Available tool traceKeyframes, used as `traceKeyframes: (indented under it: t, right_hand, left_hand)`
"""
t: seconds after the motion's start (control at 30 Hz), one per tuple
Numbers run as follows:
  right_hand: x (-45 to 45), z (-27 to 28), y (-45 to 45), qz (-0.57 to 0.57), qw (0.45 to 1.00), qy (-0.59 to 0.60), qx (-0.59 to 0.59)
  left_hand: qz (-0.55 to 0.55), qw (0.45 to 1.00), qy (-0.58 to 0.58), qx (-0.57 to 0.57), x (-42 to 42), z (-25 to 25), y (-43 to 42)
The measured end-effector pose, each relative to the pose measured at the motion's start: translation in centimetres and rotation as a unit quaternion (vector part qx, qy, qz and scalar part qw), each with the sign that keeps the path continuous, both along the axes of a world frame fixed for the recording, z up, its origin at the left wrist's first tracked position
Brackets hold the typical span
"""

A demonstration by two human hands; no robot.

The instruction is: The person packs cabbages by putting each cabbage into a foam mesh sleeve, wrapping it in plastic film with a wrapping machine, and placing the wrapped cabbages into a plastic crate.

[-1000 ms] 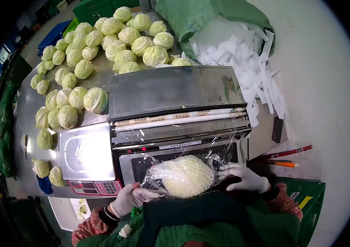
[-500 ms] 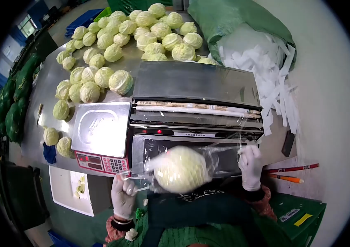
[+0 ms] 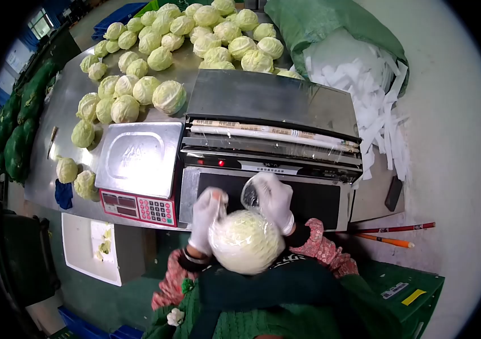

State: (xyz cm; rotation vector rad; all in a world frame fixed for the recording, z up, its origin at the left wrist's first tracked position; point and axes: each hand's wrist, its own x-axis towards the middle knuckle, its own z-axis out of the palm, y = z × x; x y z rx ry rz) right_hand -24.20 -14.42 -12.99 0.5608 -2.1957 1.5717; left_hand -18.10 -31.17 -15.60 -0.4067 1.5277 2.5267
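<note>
Wrapped cabbage (image 3: 247, 244) sits just bodyward of left grip (image 3: 206, 219) and right grip (image 3: 276, 201), both pinching film (image 3: 249, 195).

Wrapping machine (image 3: 269, 101) on table (image 3: 62, 113); film rolls (image 3: 274, 133) lie in it. Just before it: the held cabbage (image 3: 246, 243), between left hand (image 3: 206, 220) and right hand (image 3: 274, 200). Just left of it, scale (image 3: 139, 164). Farther left, past the scale: cloth (image 3: 63, 194), knife (image 3: 52, 141). Loose cabbages (image 3: 124, 109) left and behind it. Behind-right, sack (image 3: 308, 28), strips (image 3: 359, 107) spilling out. Right front of it, two rods (image 3: 401, 228). Left front, lower than it, box (image 3: 130, 254).
</note>
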Motion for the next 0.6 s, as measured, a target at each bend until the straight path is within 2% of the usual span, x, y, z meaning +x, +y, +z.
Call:
traceKeyframes:
  t: [0.03,0.1,0.13,0.17,0.2,0.23,0.3,0.37,0.4,0.43,0.47,0.5,0.53,0.57,0.6]
  right_hand:
    - [0.2,1.4,-0.7,0.046,0.992,0.117,-0.009]
    - [0.7,3.3,-1.0,0.097,0.972,0.212,0.008]
    - [0.7,5.0,-1.2,0.059,0.961,0.270,-0.003]
    - [0.0,5.4,0.6,0.090,0.951,0.291,0.046]
    - [-0.4,5.7,2.5,0.051,0.954,0.292,0.047]
    - [-0.8,6.0,2.9,0.033,0.951,0.304,0.038]
    - [-1.4,7.1,3.0,0.018,0.941,0.337,0.011]
    - [-1.0,7.7,-1.2,-0.002,0.926,0.376,-0.006]
    - [-0.6,5.8,-2.6,0.077,0.930,0.358,-0.012]
    - [0.5,6.6,-3.0,0.149,0.956,0.235,0.098]
    - [1.3,5.9,-3.7,0.241,0.968,0.064,0.029]
    - [1.9,4.9,-4.3,0.320,0.940,-0.110,-0.050]
    - [1.9,4.4,-4.2,0.346,0.931,-0.115,-0.018]
    - [1.9,4.0,-3.9,0.370,0.921,-0.121,0.016]
    - [2.5,3.3,-3.5,0.397,0.908,-0.136,0.003]
  left_hand:
    - [-0.035,0.998,0.036,0.038,-1.4,1.5,-0.8]
    - [-0.234,0.951,0.183,0.084,-3.0,3.9,-1.4]
    - [-0.313,0.932,0.168,0.074,-2.8,5.2,-1.5]
    - [-0.391,0.905,0.154,0.065,-2.7,6.1,-1.6]
    - [-0.407,0.882,0.230,0.057,-2.5,5.7,-0.8]
    - [-0.450,0.866,0.205,0.072,-2.3,6.2,-0.5]
    - [-0.433,0.871,0.220,0.077,-1.9,7.2,0.4]
    - [-0.441,0.883,0.147,0.059,-2.0,7.5,0.3]
    - [-0.392,0.910,0.104,0.083,-1.0,6.7,0.1]
    - [-0.395,0.888,0.220,-0.082,-0.2,4.1,-1.1]
    - [-0.367,0.837,0.320,-0.250,0.6,1.6,-2.2]
    - [-0.291,0.875,0.298,-0.245,1.2,3.1,-2.2]
    - [-0.193,0.899,0.292,-0.265,1.0,3.3,-1.8]
    - [-0.109,0.982,0.135,-0.073,0.7,3.1,-1.7]
    - [0.049,0.989,0.006,0.138,0.4,2.9,-1.6]
